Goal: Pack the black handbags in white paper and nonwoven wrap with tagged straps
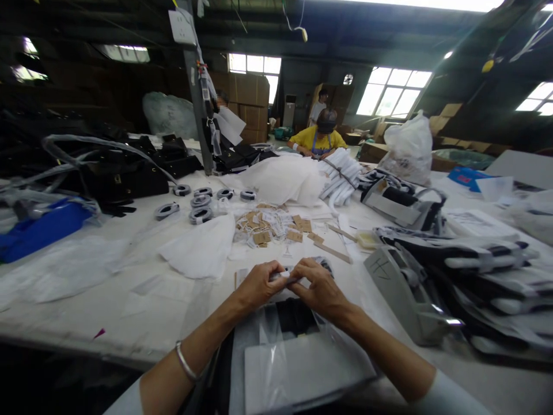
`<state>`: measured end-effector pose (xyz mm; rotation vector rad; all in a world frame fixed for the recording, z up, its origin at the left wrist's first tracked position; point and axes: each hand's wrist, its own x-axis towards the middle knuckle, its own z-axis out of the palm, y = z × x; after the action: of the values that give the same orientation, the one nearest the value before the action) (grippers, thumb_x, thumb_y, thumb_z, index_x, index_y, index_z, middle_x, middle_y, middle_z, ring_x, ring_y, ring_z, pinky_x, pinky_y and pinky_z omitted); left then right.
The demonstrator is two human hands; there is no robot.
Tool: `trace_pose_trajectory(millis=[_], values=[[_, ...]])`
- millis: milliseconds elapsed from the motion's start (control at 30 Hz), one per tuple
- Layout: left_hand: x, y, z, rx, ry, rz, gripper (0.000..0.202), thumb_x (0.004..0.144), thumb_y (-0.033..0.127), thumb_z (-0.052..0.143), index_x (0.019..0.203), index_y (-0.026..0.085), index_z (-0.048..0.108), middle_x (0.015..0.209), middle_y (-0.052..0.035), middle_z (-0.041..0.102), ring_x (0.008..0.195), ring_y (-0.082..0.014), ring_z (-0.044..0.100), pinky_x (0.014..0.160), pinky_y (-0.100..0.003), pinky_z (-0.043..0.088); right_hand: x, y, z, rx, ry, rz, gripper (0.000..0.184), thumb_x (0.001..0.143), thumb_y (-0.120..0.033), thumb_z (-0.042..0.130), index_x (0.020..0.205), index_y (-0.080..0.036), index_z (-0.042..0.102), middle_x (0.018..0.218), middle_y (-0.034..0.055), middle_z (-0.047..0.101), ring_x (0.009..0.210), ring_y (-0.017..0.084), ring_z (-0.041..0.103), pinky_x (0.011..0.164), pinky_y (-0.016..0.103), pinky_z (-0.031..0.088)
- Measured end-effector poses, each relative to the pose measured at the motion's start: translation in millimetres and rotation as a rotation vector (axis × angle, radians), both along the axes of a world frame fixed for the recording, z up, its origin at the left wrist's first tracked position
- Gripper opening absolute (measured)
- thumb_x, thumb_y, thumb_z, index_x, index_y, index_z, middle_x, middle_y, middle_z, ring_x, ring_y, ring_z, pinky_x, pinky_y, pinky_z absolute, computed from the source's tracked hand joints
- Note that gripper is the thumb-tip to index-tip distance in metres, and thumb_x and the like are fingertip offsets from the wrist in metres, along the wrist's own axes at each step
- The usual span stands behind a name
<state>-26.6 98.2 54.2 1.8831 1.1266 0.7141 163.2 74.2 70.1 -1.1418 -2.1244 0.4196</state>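
My left hand [259, 283] and my right hand [318, 287] meet over the table's front edge, fingers curled and pinched together on a small grey and white strap-like piece [286, 276]. What exactly the piece is I cannot make out. Under both hands lies a clear plastic bag [302, 369] with a black item and a grey sheet inside. A silver bracelet sits on my left wrist. A heap of small brown and white paper tags [272, 225] lies just beyond my hands.
Grey tape rolls [199, 206] and white sheets [203, 249] lie to the left; black bags [129, 173] are piled far left. A grey tape dispenser [401, 288] and stacked wrapped items [496, 271] fill the right. A person in yellow [318, 139] works across the table.
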Motion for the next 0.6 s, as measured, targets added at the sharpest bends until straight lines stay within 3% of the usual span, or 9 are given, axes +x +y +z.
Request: trace_pose_trajectory(millis=[367, 533, 600], values=[[4, -21, -11.7, 0.202, 0.32, -0.092, 0.024, 0.08, 0.02, 0.055, 0.103, 0.019, 0.062, 0.105, -0.0071, 0.066, 0.1, -0.0226, 0.057, 0.094, -0.036, 0.04, 0, -4, -0.5, -0.261, -0.191, -0.031, 0.016, 0.074, -0.01, 0.073, 0.075, -0.02, 0.06, 0.075, -0.0014, 0.064, 0.071, 0.014, 0.059, 0.066, 0.024, 0.038], [5, -24, -9.9, 0.153, 0.24, -0.088, 0.028, 0.086, 0.037, 0.055, 0.105, 0.019, 0.065, 0.1, -0.0067, 0.068, 0.096, -0.023, 0.059, 0.089, -0.034, 0.042, -1, 4, 5.8, -0.437, -0.222, -0.065, 0.02, 0.072, -0.016, 0.074, 0.081, -0.021, 0.057, 0.065, -0.0061, 0.06, 0.06, 0.012, 0.054, 0.056, 0.022, 0.031], [7, -23, -7.6, 0.128, 0.207, -0.065, 0.026, 0.088, 0.038, 0.052, 0.097, 0.02, 0.068, 0.095, -0.0051, 0.07, 0.092, -0.022, 0.06, 0.089, -0.034, 0.042, -1, 7, 7.5, -0.482, -0.221, -0.065, 0.027, 0.069, -0.02, 0.078, 0.082, -0.022, 0.055, 0.064, -0.0073, 0.059, 0.058, 0.011, 0.053, 0.054, 0.022, 0.029]])
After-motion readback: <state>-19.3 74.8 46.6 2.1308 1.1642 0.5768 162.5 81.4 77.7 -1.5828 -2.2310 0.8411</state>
